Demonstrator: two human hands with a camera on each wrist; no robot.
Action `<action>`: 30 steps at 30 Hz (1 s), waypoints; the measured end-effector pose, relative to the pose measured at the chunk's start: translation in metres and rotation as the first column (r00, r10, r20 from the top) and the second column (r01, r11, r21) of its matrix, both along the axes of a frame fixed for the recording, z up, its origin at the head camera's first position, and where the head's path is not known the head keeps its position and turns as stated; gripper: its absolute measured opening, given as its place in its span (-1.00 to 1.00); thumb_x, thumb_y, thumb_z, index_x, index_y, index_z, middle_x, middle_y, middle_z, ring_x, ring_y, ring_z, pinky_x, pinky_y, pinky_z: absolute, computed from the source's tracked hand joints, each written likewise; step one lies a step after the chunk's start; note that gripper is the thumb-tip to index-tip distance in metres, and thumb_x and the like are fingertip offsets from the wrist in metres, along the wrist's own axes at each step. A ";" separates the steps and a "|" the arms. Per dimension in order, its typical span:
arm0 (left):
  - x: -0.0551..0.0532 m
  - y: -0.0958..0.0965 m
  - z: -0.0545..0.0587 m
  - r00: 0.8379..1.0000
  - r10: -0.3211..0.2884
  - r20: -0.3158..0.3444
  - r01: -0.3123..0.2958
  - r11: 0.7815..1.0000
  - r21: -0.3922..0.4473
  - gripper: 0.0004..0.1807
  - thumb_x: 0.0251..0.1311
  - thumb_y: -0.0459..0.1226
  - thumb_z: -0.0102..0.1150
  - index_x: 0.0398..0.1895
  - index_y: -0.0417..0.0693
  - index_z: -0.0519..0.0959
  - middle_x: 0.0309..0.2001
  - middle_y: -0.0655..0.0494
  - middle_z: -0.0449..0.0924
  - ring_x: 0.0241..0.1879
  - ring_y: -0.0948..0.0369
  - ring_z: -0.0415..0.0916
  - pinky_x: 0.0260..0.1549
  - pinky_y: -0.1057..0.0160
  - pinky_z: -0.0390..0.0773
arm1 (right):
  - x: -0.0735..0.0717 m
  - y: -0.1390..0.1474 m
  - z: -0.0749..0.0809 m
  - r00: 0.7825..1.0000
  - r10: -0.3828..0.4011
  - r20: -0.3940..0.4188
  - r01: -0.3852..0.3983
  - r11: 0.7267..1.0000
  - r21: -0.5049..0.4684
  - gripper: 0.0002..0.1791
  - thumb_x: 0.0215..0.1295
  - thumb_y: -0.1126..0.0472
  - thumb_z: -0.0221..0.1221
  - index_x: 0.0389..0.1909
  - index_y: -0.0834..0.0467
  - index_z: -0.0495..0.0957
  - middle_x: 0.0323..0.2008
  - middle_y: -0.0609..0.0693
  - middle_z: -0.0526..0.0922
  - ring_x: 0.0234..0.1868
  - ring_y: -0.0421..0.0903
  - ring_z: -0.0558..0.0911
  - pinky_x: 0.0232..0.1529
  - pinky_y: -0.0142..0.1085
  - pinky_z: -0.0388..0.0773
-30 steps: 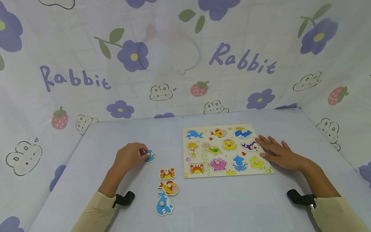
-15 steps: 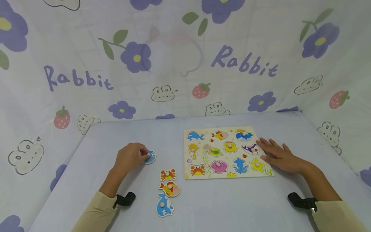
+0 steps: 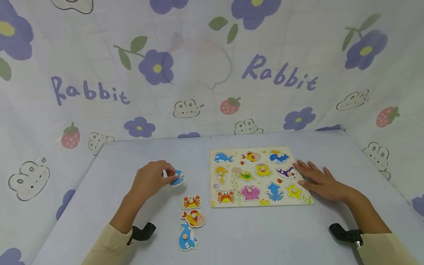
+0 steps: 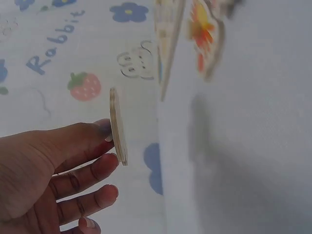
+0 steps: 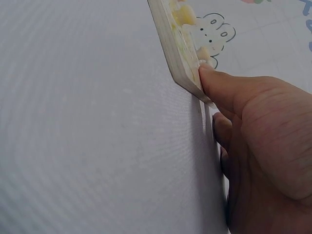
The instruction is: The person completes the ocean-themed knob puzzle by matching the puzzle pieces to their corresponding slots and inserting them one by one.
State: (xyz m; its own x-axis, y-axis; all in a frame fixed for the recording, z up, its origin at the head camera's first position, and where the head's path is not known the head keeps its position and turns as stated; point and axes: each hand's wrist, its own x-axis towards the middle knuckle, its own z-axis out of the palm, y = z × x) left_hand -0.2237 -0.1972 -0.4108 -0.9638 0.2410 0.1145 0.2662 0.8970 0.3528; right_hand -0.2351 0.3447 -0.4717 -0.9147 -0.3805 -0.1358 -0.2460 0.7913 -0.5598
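Observation:
My left hand (image 3: pixel 150 180) pinches a blue squid puzzle piece (image 3: pixel 179 178) by its knob, thumb against fingertips. In the left wrist view this piece (image 4: pixel 117 129) shows edge-on, held above the table. To its right lies a wooden peg puzzle board (image 3: pixel 261 181) with sea animals on it. At the board's right edge rests my right hand (image 3: pixel 322 182), fingers extended. From the right wrist, the thumb touches the corner of the board (image 5: pixel 170 53). Below the left hand, a crab piece (image 3: pixel 191 202), a fish piece (image 3: pixel 195 218) and a whale piece (image 3: pixel 187 239) form a column.
A white cloth covers the table (image 3: pixel 258 239). Behind and at the sides hangs a patterned curtain (image 3: pixel 198 66) with flowers, strawberries and "Rabbit" lettering. Black wrist cameras, left (image 3: pixel 143 232) and right (image 3: pixel 344 234), sit at the cuffs.
My left hand has lifted the squid piece from the table and moved it slightly right. The right hand stays at the board's edge. The head view has shifted a little.

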 end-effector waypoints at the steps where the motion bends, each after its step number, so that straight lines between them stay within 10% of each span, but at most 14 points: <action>1: 0.002 0.005 0.004 1.000 -0.008 -0.003 0.008 1.000 -0.005 -0.83 0.20 -0.11 0.45 -0.23 0.04 0.75 -0.41 0.24 0.59 -0.45 0.23 0.39 -0.54 0.27 0.41 | 0.000 0.000 0.000 1.000 0.001 0.001 -0.001 1.000 0.002 -0.19 0.48 -0.13 0.07 0.61 0.04 0.02 0.60 0.26 -0.12 0.56 0.40 -0.31 0.32 0.42 -0.59; 13: 0.010 0.085 0.045 0.984 -0.175 -0.021 0.172 0.981 -0.085 -0.79 0.20 0.01 0.43 -0.22 0.16 0.75 -0.36 0.34 0.59 -0.38 0.29 0.44 -0.42 0.32 0.45 | -0.002 0.002 -0.002 1.000 -0.008 0.005 0.008 1.000 0.019 -0.19 0.49 -0.16 0.06 0.61 0.03 0.01 0.60 0.26 -0.15 0.55 0.40 -0.35 0.32 0.40 -0.64; 20: 0.005 0.134 0.040 0.944 -0.329 -0.034 0.323 0.938 -0.125 -0.77 0.23 0.06 0.38 -0.24 0.18 0.74 -0.33 0.38 0.64 -0.34 0.39 0.48 -0.41 0.37 0.46 | -0.002 0.001 -0.007 1.000 -0.006 0.001 0.006 1.000 0.016 -0.19 0.48 -0.15 0.06 0.61 0.04 0.02 0.59 0.28 -0.13 0.55 0.42 -0.33 0.32 0.41 -0.61; 30: 0.000 0.198 0.020 0.931 -0.360 0.054 0.364 0.923 -0.120 -0.77 0.19 0.09 0.40 -0.22 0.24 0.75 -0.48 0.42 0.50 -0.39 0.39 0.42 -0.41 0.39 0.40 | 0.001 0.000 -0.002 1.000 -0.001 -0.006 0.001 1.000 0.006 -0.18 0.47 -0.16 0.07 0.61 0.05 0.03 0.59 0.28 -0.13 0.55 0.42 -0.33 0.31 0.42 -0.62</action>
State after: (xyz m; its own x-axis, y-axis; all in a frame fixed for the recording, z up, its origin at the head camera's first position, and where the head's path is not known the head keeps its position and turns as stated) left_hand -0.2232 0.0012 -0.3903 -0.8104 0.5850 0.0320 0.5724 0.7789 0.2564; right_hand -0.2343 0.3450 -0.4737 -0.9159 -0.3789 -0.1324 -0.2489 0.7950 -0.5531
